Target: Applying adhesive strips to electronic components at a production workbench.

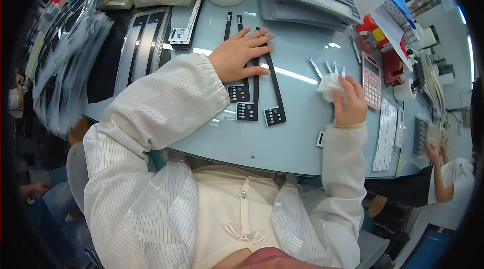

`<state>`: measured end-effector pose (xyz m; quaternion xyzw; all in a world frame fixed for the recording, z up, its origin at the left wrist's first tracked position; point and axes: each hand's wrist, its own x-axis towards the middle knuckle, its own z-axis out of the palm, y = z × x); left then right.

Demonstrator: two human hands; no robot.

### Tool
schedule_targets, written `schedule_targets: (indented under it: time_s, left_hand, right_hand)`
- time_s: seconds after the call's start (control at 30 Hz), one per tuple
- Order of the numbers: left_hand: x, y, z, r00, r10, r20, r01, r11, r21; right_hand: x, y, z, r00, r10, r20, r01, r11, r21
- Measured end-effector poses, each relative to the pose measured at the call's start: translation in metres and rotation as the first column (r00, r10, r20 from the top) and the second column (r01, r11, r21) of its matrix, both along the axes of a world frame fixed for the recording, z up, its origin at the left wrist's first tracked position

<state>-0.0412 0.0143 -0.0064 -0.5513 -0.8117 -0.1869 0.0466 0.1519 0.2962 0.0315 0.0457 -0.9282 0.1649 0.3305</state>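
Left hand (239,57): palm down, fingers spread, laid across the flat black L-shaped strips (247,113) on the glossy pale blue-grey table (297,135). Grip released. 3 broad ends of the strips, marked with small white squares, project from beneath the hand and sleeve toward the person.

Right hand (351,102): fingers bent, grip pinching the soft white crumpled wad (330,85) at table height, right of the strips and apart from them. Slim pale pieces (315,67) lie just beyond the wad. 1 pink rectangular calculator (371,80) lies near the right hand, on its right.
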Motion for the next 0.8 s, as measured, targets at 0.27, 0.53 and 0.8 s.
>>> schedule_targets:
  time_s: [0.27,0.53,0.8]
  left_hand:
    - [0.015,-0.033,0.037,0.998,0.061,0.035,-0.062,0.997,0.045]
    - [0.098,-0.097,0.029,0.984,-0.076,0.160,0.092,0.991,-0.099]
    - [0.099,-0.106,0.030,0.957,-0.005,0.289,0.022,0.998,-0.056]
  right_hand:
    - [0.013,-0.057,0.015,0.946,0.114,0.304,-0.140,0.988,0.065]
    - [0.012,-0.091,-0.018,0.858,0.400,0.323,-0.447,0.890,0.086]
    - [-0.001,-0.115,-0.007,0.810,0.485,0.328,-0.501,0.864,-0.040]
